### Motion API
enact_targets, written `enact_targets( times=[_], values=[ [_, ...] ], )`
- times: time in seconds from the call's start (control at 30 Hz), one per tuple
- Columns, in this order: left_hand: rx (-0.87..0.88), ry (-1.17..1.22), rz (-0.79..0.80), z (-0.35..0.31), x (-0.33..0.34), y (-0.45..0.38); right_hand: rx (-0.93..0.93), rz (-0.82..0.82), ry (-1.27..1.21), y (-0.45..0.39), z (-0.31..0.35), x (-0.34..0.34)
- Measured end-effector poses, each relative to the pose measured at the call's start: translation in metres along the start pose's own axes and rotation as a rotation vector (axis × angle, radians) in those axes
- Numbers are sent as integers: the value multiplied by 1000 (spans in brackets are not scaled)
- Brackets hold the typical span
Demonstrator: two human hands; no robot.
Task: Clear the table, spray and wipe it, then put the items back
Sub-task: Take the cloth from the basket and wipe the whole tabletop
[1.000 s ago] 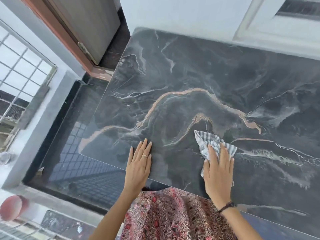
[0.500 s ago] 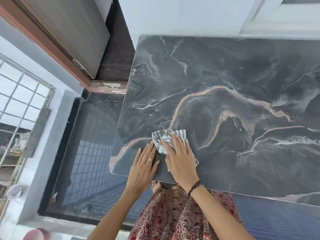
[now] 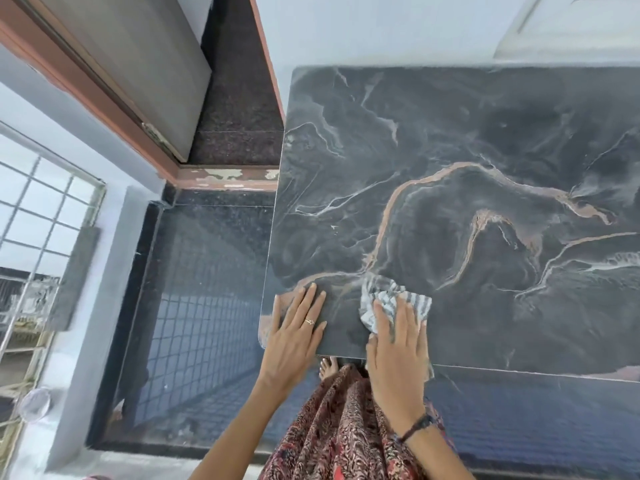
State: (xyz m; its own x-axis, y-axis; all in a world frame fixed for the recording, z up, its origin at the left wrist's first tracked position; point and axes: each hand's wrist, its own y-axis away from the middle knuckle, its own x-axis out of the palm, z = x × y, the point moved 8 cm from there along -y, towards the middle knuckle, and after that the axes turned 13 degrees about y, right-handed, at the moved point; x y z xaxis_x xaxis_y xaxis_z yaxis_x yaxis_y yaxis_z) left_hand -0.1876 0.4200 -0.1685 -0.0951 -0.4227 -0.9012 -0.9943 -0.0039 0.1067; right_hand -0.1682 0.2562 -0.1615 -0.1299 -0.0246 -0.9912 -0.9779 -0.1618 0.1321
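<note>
While the right hand [image 3: 398, 344] presses a striped cloth [image 3: 388, 299] flat-fingered near the dark marble table's [image 3: 485, 202] front left corner, left hand [image 3: 298, 330] beside it, fingers straight, palm down on the table, holding nothing

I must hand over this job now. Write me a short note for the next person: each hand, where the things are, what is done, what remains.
Left hand: flat on the table near its front left corner, fingers straight, holding nothing.
Right hand: pressing the striped cloth flat on the table, close to the front edge.
Done: no items stand on the visible tabletop; wiping is under way.
Left: finish wiping, then put the items back. Spray bottle and removed items are not in view.
</note>
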Motion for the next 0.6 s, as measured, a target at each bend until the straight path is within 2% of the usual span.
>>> enact_targets(
  times=[0.13,0.27,0.43,0.6],
  values=[
    [-52,35,-10,17,-3,7,-238,15,11,-8,79,-2],
    [-121,44,-47,33,-14,5,-367,2,39,-60,83,-8],
    [-100,45,-53,37,-15,4,-147,-33,-31,-107,18,-14],
    [-131,151,-96,43,-13,4,42,-67,-20,-58,0,-9]
  ],
)
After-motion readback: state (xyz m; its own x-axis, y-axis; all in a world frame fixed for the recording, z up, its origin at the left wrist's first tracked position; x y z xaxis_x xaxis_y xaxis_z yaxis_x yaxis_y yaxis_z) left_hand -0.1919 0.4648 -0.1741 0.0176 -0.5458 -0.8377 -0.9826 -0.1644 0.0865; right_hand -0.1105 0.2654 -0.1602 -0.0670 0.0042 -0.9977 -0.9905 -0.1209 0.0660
